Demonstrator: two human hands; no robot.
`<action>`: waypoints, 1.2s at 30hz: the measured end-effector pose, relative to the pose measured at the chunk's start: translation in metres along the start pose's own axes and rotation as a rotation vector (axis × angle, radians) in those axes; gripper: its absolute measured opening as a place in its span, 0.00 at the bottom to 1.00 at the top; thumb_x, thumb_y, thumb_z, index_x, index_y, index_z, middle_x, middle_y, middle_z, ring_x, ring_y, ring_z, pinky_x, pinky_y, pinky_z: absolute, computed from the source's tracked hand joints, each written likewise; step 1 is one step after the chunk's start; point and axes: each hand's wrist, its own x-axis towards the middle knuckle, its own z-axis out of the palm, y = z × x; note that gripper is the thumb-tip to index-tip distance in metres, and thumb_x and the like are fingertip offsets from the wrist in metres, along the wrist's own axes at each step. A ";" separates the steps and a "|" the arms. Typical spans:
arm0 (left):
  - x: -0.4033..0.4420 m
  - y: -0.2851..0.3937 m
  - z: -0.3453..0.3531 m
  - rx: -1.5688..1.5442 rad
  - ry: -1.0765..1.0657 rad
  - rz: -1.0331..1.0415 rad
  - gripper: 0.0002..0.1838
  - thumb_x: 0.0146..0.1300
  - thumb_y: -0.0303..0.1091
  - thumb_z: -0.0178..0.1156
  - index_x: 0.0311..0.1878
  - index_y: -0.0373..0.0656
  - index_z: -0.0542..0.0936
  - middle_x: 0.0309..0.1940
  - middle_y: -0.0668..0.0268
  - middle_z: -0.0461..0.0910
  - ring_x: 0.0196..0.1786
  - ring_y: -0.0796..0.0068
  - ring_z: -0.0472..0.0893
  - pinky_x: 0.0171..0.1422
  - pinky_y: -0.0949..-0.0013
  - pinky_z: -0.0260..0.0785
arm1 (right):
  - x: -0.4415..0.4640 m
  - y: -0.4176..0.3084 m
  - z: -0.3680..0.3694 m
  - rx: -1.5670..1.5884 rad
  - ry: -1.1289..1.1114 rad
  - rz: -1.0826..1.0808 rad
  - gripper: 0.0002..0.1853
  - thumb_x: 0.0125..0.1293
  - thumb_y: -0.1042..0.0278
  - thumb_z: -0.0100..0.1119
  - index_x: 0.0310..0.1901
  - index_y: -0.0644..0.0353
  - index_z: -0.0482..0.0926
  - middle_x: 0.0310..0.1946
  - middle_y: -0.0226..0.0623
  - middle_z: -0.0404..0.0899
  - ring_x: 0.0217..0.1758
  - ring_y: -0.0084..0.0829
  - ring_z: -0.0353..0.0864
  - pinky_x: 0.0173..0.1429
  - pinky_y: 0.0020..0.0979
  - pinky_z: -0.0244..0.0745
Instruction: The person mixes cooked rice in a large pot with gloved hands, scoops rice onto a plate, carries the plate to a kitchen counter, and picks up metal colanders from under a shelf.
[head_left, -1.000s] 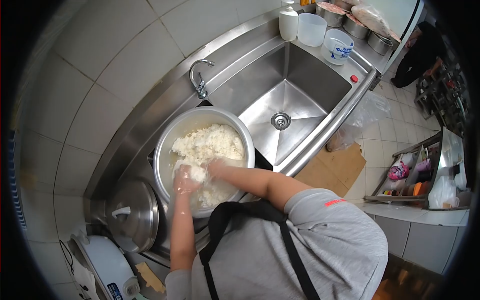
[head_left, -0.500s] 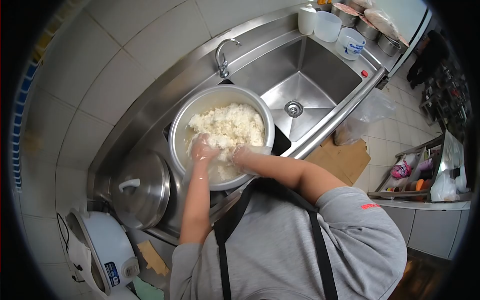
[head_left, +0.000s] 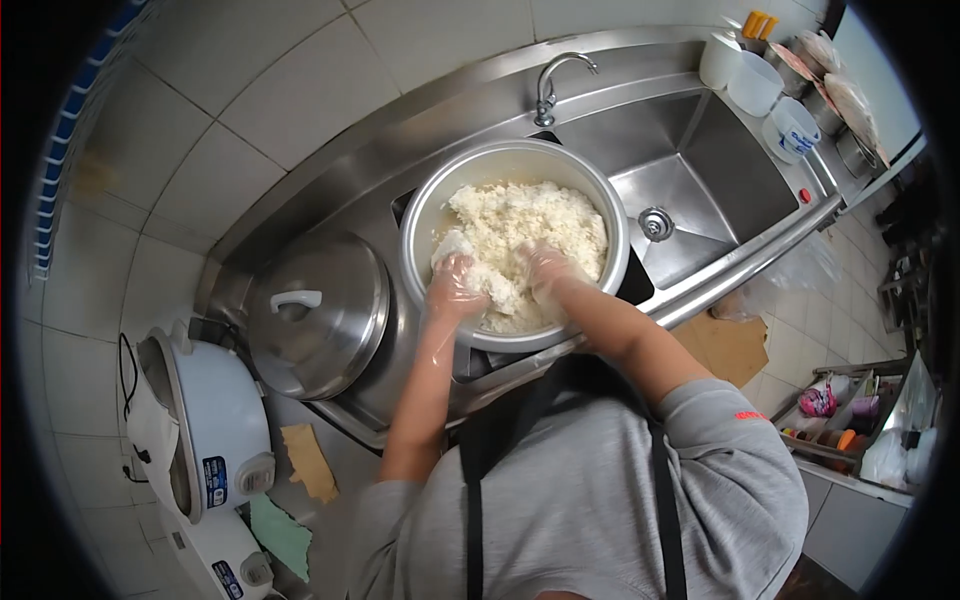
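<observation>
A large round metal pot (head_left: 612, 215) holds a mass of cooked white rice (head_left: 535, 212). Both of my hands are inside it, in clear plastic gloves. At the near left of the pot, my left hand (head_left: 457, 287) is closed around a clump of rice, with grains stuck to the glove. My right hand (head_left: 548, 268) is pushed into the rice near the middle, a short way from the left one. Its fingertips are buried, so I cannot see how far they are closed.
A domed metal lid (head_left: 318, 330) lies left of the pot. The sink basin (head_left: 700, 185) and faucet (head_left: 545, 92) are beyond it. Plastic tubs (head_left: 755, 85) line the right end of the counter. A rice cooker (head_left: 215, 410) stands at lower left, and flattened cardboard (head_left: 725, 345) lies on the floor.
The view has shifted, so the pot and sink appear further right. My right hand has moved from the pot's near right side into the rice near the middle. The left stays at near left.
</observation>
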 end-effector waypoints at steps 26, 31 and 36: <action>0.027 0.011 0.037 -0.644 0.001 -0.223 0.47 0.32 0.47 0.73 0.59 0.44 0.64 0.51 0.54 0.67 0.60 0.50 0.61 0.64 0.58 0.55 | 0.073 0.060 -0.030 0.491 0.030 0.119 0.40 0.48 0.32 0.53 0.48 0.67 0.73 0.47 0.53 0.74 0.52 0.46 0.72 0.58 0.35 0.64; 0.023 0.022 0.051 -0.618 0.181 -0.148 0.33 0.41 0.37 0.70 0.53 0.41 0.69 0.46 0.56 0.71 0.48 0.65 0.71 0.48 0.66 0.67 | 0.062 0.053 -0.049 0.327 -0.110 0.079 0.47 0.44 0.24 0.49 0.42 0.72 0.76 0.44 0.60 0.73 0.52 0.50 0.71 0.58 0.37 0.63; 0.021 0.062 0.090 -0.714 -0.209 -0.338 0.12 0.54 0.29 0.57 0.42 0.40 0.75 0.35 0.61 0.77 0.35 0.69 0.77 0.41 0.68 0.70 | 0.046 0.031 -0.089 0.059 -0.260 0.050 0.32 0.55 0.38 0.46 0.38 0.66 0.79 0.43 0.53 0.75 0.49 0.47 0.74 0.55 0.39 0.65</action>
